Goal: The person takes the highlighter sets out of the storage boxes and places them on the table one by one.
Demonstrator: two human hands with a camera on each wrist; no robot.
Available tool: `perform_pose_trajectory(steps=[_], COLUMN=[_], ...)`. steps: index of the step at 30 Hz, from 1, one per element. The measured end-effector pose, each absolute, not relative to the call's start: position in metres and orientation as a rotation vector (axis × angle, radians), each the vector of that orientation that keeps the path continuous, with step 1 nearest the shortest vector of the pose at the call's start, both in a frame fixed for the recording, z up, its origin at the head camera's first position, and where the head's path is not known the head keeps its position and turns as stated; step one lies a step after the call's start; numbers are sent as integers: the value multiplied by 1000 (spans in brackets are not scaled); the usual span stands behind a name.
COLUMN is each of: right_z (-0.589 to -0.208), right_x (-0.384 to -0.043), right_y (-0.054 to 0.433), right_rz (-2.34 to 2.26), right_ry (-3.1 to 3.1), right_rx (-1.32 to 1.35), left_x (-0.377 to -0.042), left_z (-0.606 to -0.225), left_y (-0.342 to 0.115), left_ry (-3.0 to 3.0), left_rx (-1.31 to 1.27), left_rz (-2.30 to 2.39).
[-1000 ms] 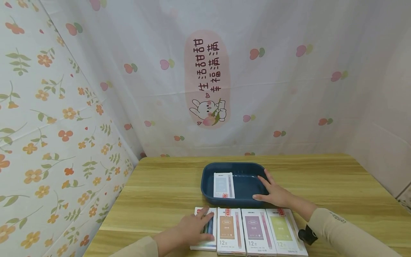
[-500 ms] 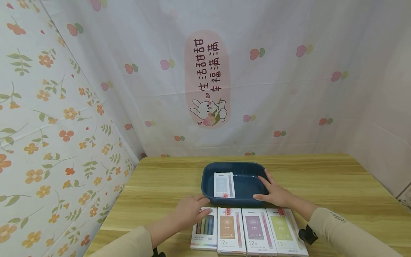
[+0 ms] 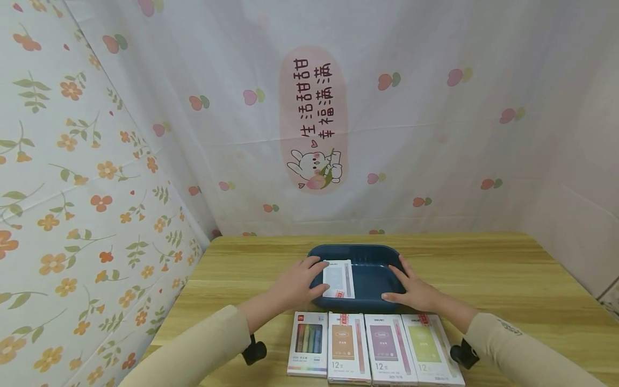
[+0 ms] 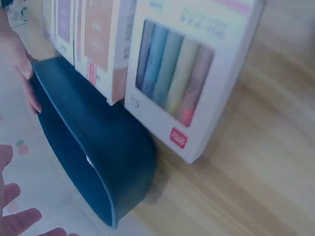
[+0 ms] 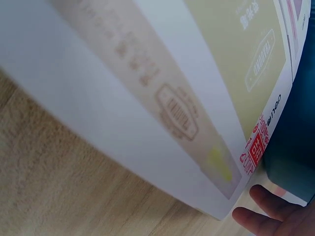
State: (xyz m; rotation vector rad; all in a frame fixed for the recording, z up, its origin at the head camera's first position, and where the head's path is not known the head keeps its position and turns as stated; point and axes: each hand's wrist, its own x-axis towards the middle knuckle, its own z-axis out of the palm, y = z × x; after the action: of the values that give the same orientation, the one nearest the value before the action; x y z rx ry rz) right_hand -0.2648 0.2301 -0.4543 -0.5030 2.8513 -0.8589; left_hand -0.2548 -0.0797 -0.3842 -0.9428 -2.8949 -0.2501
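A dark blue rectangular basin (image 3: 372,305) stands on the table with one white pencil-style box (image 3: 336,277) lying in its left part. My left hand (image 3: 297,285) is over the basin's left end, fingers spread and thumb near the white box. In the left wrist view its fingertips (image 4: 19,221) show apart from the basin wall. My right hand (image 3: 416,290) rests at the basin's right end, fingers over the right rim and thumb at the front rim. Fairly straight fingers show beside the basin in the right wrist view.
In front of the basin lies a row of boxes: a windowed box of coloured pens (image 3: 308,344), then orange (image 3: 345,349), purple (image 3: 387,349) and yellow-green (image 3: 430,349) labelled boxes. Patterned cloth (image 3: 217,161) hangs behind the wooden table (image 3: 483,269).
My left hand has left the windowed pen box and moved forward to the basin's left end, uncovering that box. My right hand stays on the basin's right end.
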Motion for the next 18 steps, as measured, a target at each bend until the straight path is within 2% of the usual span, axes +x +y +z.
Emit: perform_pose_trajectory(steps=[18], right_z=[-455], right_x=[-265], right_y=[231], right_rz=[-847], right_ry=[2858], right_rx=[-491], left_x=[-307], left_z=[-388], left_y=[-18], left_ry=[-3303], left_rx=[-724], left_rz=[-116])
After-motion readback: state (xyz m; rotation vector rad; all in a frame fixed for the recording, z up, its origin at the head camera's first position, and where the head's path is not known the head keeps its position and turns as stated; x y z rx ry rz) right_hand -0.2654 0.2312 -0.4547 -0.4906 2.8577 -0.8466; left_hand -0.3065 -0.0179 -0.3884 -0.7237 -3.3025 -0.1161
